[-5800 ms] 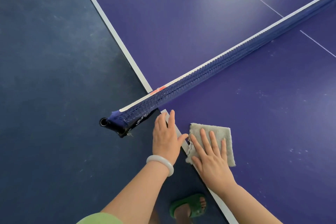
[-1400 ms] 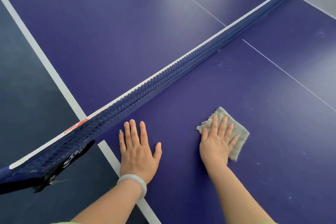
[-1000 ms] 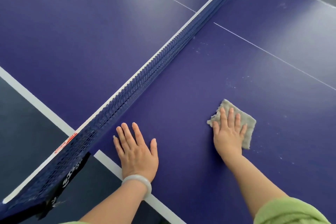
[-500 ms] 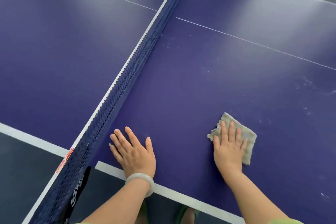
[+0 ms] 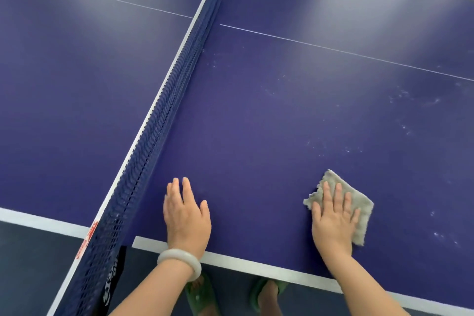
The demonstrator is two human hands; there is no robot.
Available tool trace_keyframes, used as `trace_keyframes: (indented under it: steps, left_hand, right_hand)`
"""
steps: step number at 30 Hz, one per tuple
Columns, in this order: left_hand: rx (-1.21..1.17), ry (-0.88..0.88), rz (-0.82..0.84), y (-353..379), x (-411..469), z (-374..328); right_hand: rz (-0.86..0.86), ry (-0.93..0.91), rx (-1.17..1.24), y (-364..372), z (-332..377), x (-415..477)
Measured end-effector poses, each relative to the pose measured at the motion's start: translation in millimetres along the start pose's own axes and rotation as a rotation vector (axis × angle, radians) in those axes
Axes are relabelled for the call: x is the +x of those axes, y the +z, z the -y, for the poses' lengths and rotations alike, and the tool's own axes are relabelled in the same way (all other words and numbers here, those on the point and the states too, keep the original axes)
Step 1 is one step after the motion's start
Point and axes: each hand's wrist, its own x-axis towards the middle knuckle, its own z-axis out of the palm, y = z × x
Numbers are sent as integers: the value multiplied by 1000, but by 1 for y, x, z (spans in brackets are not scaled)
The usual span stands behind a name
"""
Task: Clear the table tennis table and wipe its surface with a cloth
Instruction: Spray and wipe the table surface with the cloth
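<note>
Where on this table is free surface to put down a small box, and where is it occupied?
Bare: between the left hand and the right hand; from the hands to the white centre line; beyond the net. Occupied: under the hands and cloth.

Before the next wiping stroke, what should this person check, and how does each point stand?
1. Right hand flat on the small grey cloth: ok.
2. Cloth lying on the purple table tennis table: ok.
3. Left hand open, pressing the table beside the dark blue net: ok.
4. Surface ahead clean: not ok, white specks lie right of the cloth.
5. Cloth damp enough: cannot tell.
</note>
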Motion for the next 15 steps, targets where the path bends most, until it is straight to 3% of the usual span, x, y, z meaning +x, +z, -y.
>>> trace_keyframes:
  steps: [2,3,7,10,12,15]
  left_hand:
    - [20,139,-20,-3,4,-10]
    - [13,154,-7,-3,8,-19]
    - [66,139,158,8,31,-57]
    - [201,143,252,25,39,-69]
    - [248,147,266,33,38,-68]
    - [279,147,268,36,38,-67]
  right_hand:
    - [-41,122,28,5,26,-5]
    - [-81,66,31,8,43,-10]
    - [-20,-492,-89,17,82,-45]
    - [14,-736,-115,4,44,-37]
    - [3,-659,-145,2,2,-23]
    - [-27,-131,-30,0,-46,-4]
